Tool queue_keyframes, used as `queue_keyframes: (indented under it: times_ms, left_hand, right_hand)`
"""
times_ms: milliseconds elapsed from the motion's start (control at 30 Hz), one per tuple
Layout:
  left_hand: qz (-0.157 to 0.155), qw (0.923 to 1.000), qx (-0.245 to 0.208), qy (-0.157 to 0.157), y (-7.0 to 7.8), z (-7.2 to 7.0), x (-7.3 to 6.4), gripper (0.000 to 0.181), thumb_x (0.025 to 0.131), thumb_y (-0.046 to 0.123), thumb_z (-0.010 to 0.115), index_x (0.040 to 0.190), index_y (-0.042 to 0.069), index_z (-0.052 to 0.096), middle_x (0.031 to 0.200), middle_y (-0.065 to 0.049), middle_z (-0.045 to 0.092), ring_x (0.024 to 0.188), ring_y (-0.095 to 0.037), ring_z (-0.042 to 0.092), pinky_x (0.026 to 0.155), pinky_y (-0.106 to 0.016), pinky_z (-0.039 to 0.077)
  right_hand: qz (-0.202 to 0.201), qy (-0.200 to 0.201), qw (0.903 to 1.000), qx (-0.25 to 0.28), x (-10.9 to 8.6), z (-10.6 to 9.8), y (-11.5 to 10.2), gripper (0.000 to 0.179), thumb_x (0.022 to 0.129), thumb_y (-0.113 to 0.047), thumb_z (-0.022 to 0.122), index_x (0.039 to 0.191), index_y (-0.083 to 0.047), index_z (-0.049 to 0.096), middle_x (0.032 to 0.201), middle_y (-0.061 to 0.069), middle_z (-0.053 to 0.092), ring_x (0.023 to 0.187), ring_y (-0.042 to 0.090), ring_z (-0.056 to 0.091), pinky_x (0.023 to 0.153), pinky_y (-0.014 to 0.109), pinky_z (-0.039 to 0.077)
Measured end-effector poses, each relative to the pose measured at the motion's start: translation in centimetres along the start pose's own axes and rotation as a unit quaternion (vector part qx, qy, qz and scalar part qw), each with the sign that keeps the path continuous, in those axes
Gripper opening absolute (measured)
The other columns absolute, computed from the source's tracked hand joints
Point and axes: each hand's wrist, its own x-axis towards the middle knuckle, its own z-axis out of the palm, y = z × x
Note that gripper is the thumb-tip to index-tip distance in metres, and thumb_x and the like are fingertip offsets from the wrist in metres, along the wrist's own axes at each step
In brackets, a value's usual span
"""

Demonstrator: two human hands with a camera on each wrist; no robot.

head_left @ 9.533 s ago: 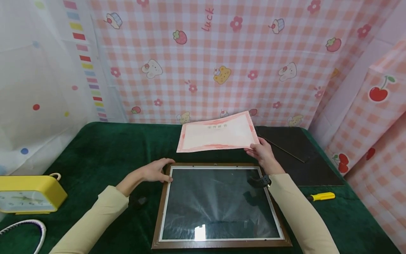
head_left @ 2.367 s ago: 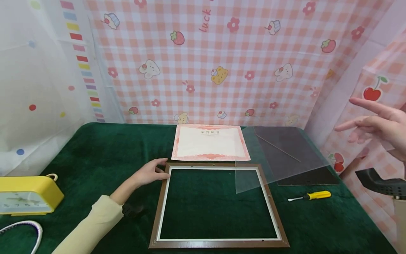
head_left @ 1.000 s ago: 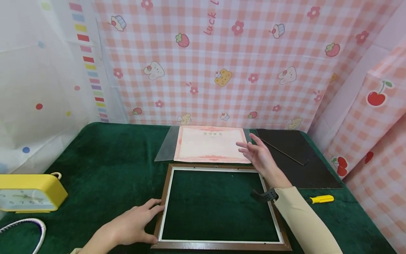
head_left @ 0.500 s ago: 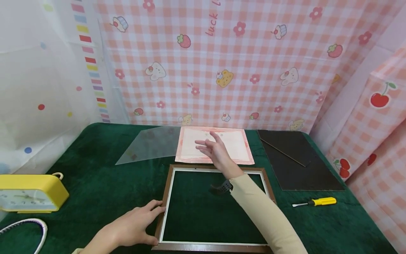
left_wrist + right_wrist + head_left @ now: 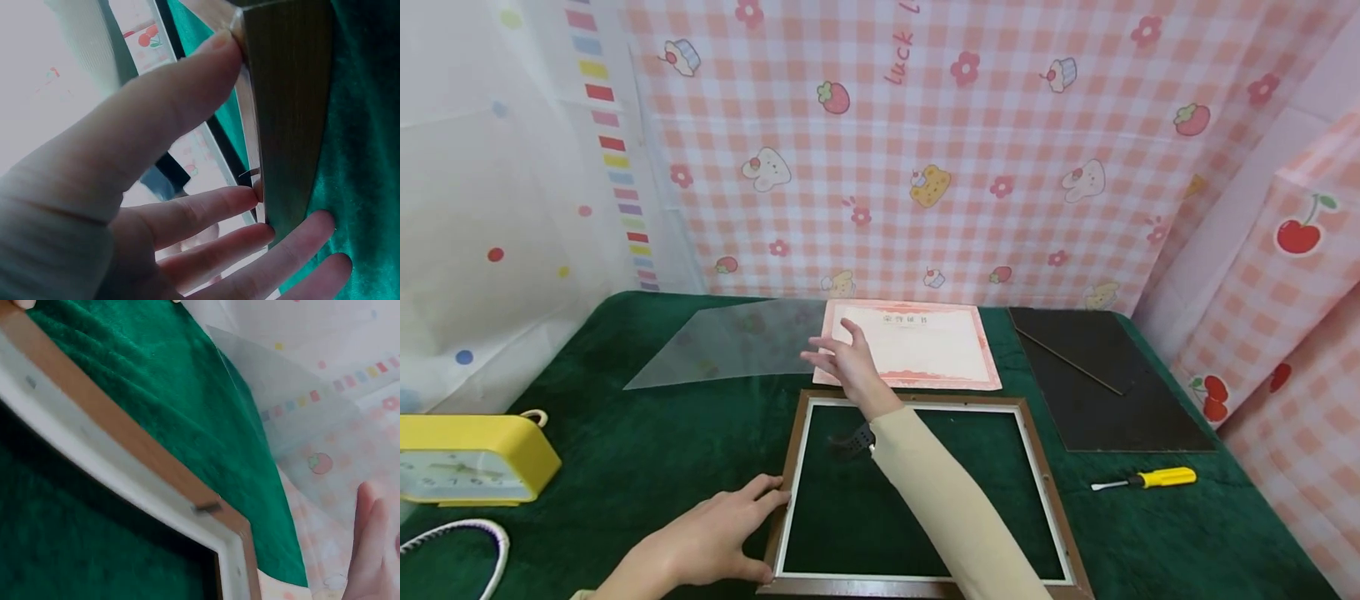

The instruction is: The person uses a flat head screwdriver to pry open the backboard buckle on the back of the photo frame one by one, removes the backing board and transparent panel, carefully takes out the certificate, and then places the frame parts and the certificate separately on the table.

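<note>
A brown picture frame (image 5: 1068, 533) with a white inner edge lies on the green cloth, the cloth showing through its opening. At its near left corner rests my left hand (image 5: 711, 533), thumb and fingers spread along the side; the left wrist view has thumb (image 5: 215, 53) and fingers touching the wood. Beyond the frame, my right hand (image 5: 850, 362) pinches the right edge of a clear sheet (image 5: 730, 342), which reaches out to the left. Partly overlapped by that hand is a certificate (image 5: 936, 346) with a pink border. The exact grip on the sheet is hard to see.
A dark backing board (image 5: 1120, 400) carries a thin rod (image 5: 1063, 358) at right. Nearer is a yellow-handled screwdriver (image 5: 1165, 477). A yellow clock (image 5: 482, 458) and a white loop (image 5: 501, 542) sit at left. A checked curtain (image 5: 1000, 125) hangs behind.
The certificate was set down behind the frame. The clear sheet came out of the frame and travelled left with my right hand, across the certificate. My left hand slid to the frame's near corner.
</note>
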Motion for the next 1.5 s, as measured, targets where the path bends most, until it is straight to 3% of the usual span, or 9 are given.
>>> queue_keyframes:
  times_ms: [233,533,733,933,1500]
  left_hand:
    - [-0.003,1.0000,-0.003,-0.006,-0.1,0.0,0.1,0.076,0.065,0.045,0.073,0.125,0.006,0.047,0.128,-0.012,0.037,0.091,-0.020,0.051,0.078,-0.043,0.045]
    - [-0.008,0.9999,-0.001,-0.010,-0.2,0.0,0.1,0.076,0.065,0.045,0.073,0.125,0.006,0.047,0.130,-0.013,0.037,0.092,-0.020,0.051,0.078,-0.043,0.044]
    - [-0.006,0.9999,-0.001,-0.014,-0.2,-0.1,0.2,0.074,0.066,0.043,0.073,0.124,0.004,0.048,0.129,-0.014,0.038,0.091,-0.019,0.052,0.078,-0.042,0.045]
    - [-0.009,0.9998,0.009,-0.012,-0.1,0.0,0.2,0.076,0.065,0.045,0.073,0.124,0.004,0.048,0.129,-0.015,0.038,0.092,-0.020,0.052,0.078,-0.043,0.045]
    - [-0.005,0.9997,0.016,-0.017,-0.4,0.0,0.3,0.075,0.066,0.046,0.072,0.124,0.004,0.048,0.127,-0.014,0.039,0.092,-0.020,0.052,0.076,-0.042,0.045]
  right_hand:
    - [-0.021,0.034,0.9969,-0.067,-0.2,1.5,1.2,0.048,0.091,-0.016,0.051,0.131,-0.005,0.027,0.112,0.017,0.047,0.083,0.023,0.062,0.069,0.024,0.048]
    - [-0.005,0.003,0.9957,-0.092,-0.2,1.9,1.5,0.053,0.090,-0.013,0.052,0.135,0.002,0.028,0.122,0.016,0.042,0.106,0.026,0.050,0.078,0.026,0.045]
    - [0.028,-0.022,0.9966,-0.074,-0.2,2.0,1.7,0.060,0.089,-0.016,0.054,0.137,0.001,0.023,0.130,0.016,0.038,0.115,0.026,0.041,0.086,0.031,0.041]
    - [0.030,-0.057,0.9961,-0.061,0.1,2.1,2.2,0.065,0.088,-0.022,0.053,0.139,-0.003,0.017,0.139,0.012,0.025,0.124,0.025,0.028,0.095,0.037,0.031]
    - [0.050,-0.086,0.9925,-0.071,0.7,2.4,2.6,0.073,0.088,-0.041,0.046,0.142,-0.011,0.006,0.144,0.012,0.008,0.131,0.025,0.007,0.101,0.042,0.015]
